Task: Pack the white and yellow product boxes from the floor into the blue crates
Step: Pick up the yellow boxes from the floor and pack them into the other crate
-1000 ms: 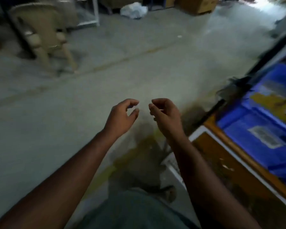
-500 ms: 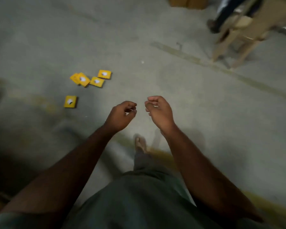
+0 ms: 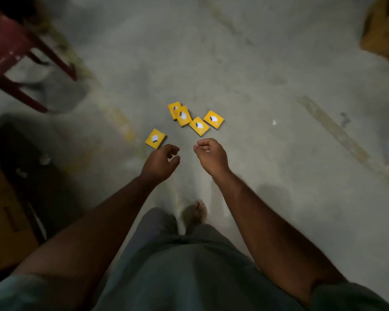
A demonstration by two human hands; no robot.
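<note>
Boxes lie on the floor (image 3: 245, 70): five flat yellow ones with white marks, and they serve as the landmark here. Four form a cluster (image 3: 194, 117), two of them overlapping at its far-left end, the others touching or nearly so; the fifth, the lone box (image 3: 155, 138), sits just beside the cluster on its near-left side. No crate shows in this view.

The left hand (image 3: 161, 162) hangs just short of the lone box, fingers loosely curled, holding nothing. The right hand (image 3: 211, 156) hangs just short of the cluster, likewise half-curled and empty. The two hands are near each other but apart, both above the floor, touching no box. A bare foot (image 3: 194, 213) is planted nearer the body than the boxes.

The step in hand looks like the approach for a pickup. The next move likely calls for stooping, opening the fingers and pinching the thin boxes by their edges, since they lie flat. The overlapped pair may slide when lifted.
</note>
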